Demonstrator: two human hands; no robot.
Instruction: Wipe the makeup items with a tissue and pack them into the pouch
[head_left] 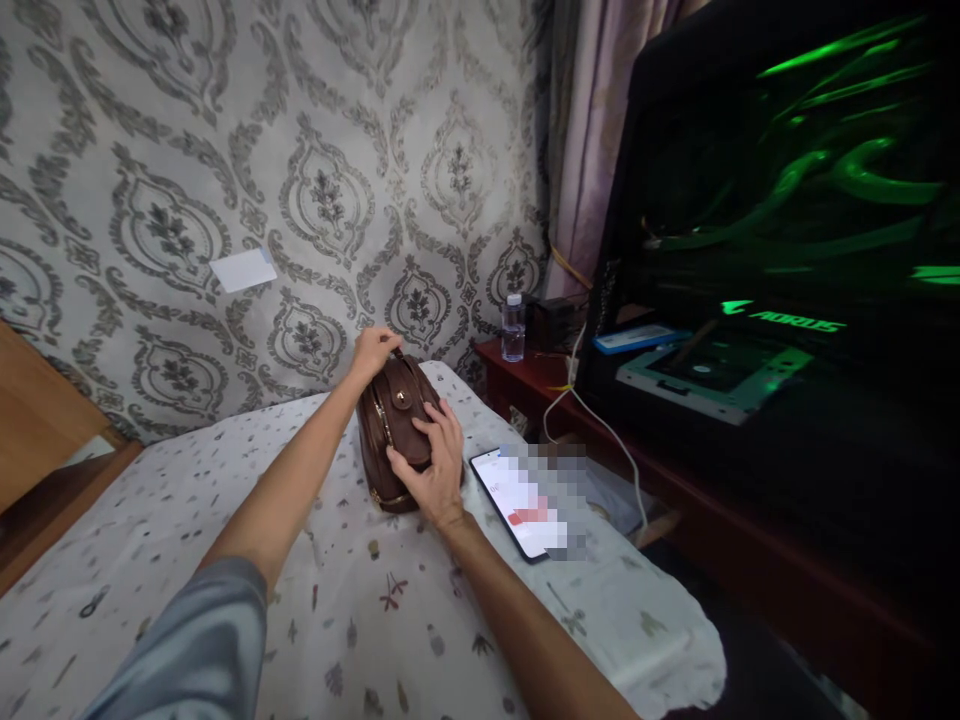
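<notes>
A brown leather handbag (403, 412) with gold zippers and a small round flap with a gold clasp rests on the patterned bedsheet. At its far top end, my left hand (374, 354) is closed in a pinch on the bag; whether it has the strap or a zipper end is hard to make out. My right hand (437, 462) lies across the near part of the bag, fingers spread and thumb apart, touching the leather. Just right of the bag, a smartphone (517, 505) lies face up with its screen lit, partly blurred out.
A dark red table (517, 382) runs along the right, bearing a clear water bottle (513, 330) and a large black PC case (697, 230) with green light. A white cable (611, 430) hangs over its edge. Patterned wallpaper stands behind the bed; wooden furniture (45, 420) is at left.
</notes>
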